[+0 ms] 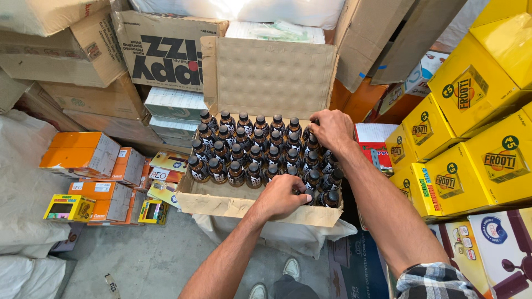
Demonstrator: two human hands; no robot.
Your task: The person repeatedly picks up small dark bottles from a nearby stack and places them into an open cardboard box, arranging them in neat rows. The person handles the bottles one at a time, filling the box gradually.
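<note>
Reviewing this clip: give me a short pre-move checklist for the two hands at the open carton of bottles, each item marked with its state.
1. Left hand on a bottle at the near row: ok, fingers curled over it.
2. Right hand on a bottle at the far right: ok.
3. Bottles upright and capped: ok.
4. Carton flaps open, clear of hands: ok.
5. Grip firmness of either hand: cannot tell.

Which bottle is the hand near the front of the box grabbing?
The left hand grips a bottle in the box's front row. Its cap is hidden under the fingers; the other bottles' black caps show.
</note>
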